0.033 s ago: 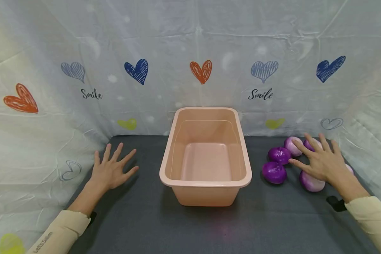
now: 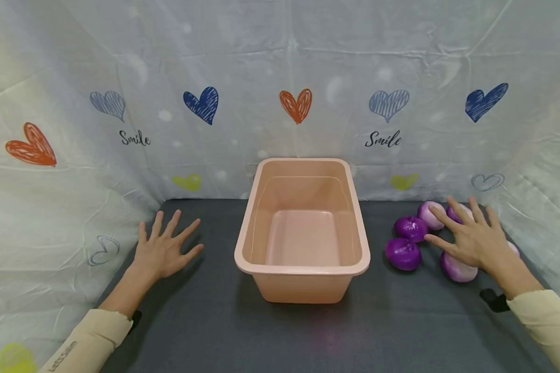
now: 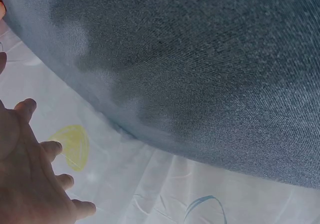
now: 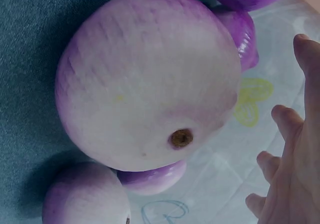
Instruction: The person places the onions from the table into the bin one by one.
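From my seat, a heart-printed curtain (image 2: 261,62) backs a dark tablecloth (image 2: 191,326); only the head feed shows me the whole peach plastic tub (image 2: 303,287), midway between the hands. Left hand (image 2: 161,254), cut off in its wrist view, and right hand (image 2: 478,241) spread their fingers, gripping nothing. The right partly hides red onions (image 2: 403,254) beneath it; one's brown root scar (image 4: 181,138) appears only in my right-wrist view.

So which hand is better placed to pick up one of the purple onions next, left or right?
Probably the right hand: it is spread open close to the purple onions, while the left hand is on the other side of the pink tub.
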Demonstrator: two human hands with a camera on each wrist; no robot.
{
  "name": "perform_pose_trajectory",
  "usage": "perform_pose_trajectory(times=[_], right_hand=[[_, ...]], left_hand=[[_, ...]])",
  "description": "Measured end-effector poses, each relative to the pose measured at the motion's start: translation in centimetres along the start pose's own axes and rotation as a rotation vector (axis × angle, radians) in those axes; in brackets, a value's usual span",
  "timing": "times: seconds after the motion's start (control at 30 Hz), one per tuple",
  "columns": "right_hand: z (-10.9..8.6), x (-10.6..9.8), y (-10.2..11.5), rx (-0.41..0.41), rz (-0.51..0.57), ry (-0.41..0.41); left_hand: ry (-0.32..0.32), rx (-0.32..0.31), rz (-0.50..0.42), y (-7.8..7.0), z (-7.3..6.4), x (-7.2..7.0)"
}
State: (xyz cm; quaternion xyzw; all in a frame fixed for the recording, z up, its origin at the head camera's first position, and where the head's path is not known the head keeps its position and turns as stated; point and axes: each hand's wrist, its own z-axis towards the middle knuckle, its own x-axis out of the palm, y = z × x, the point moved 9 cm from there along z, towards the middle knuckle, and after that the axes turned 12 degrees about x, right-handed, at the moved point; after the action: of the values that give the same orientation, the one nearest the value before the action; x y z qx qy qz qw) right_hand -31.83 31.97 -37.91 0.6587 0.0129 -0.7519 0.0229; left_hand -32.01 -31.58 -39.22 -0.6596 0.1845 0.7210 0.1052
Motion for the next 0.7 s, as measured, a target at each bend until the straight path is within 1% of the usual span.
perform_pose_trajectory(times=[0.17,0.23,0.3,0.37,0.43,0.5,0.53,0.63,0.7], right_hand=[[-0.1,-0.2,0.2,-0.009,0.032,-0.002],[-0.1,-0.7,0.4,-0.021,0.068,-0.012],[-0.2,-1.3,0.7,-0.042,0.119,-0.034],[-0.4,-2.1,1.1,-0.085,0.197,-0.072],[-0.8,-2.8,1.4,-0.135,0.301,-0.108],[-1.2,-3.6,1.6,-0.183,0.388,-0.157],[-1.4,-3.9,1.6,-0.201,0.433,-0.176],[-1.7,-4.3,1.3,-0.218,0.558,-0.214],[-1.9,-4.2,0.9,-0.213,0.649,-0.202]], left_hand=[[0.007,-0.001,-0.029,0.1,-0.6,-0.4],[-0.001,-0.004,-0.066,0.1,-0.6,-0.8],[-0.009,0.009,-0.117,-0.1,-0.6,-1.2],[-0.012,0.030,-0.209,-0.5,-0.6,-1.6],[-0.025,0.067,-0.322,-1.1,-0.6,-2.0],[-0.053,0.111,-0.453,-1.7,-0.5,-2.6],[-0.078,0.128,-0.522,-2.0,-0.5,-2.9],[-0.157,0.184,-0.709,-2.8,-0.2,-4.1],[-0.185,0.199,-0.862,-3.5,0.1,-4.6]])
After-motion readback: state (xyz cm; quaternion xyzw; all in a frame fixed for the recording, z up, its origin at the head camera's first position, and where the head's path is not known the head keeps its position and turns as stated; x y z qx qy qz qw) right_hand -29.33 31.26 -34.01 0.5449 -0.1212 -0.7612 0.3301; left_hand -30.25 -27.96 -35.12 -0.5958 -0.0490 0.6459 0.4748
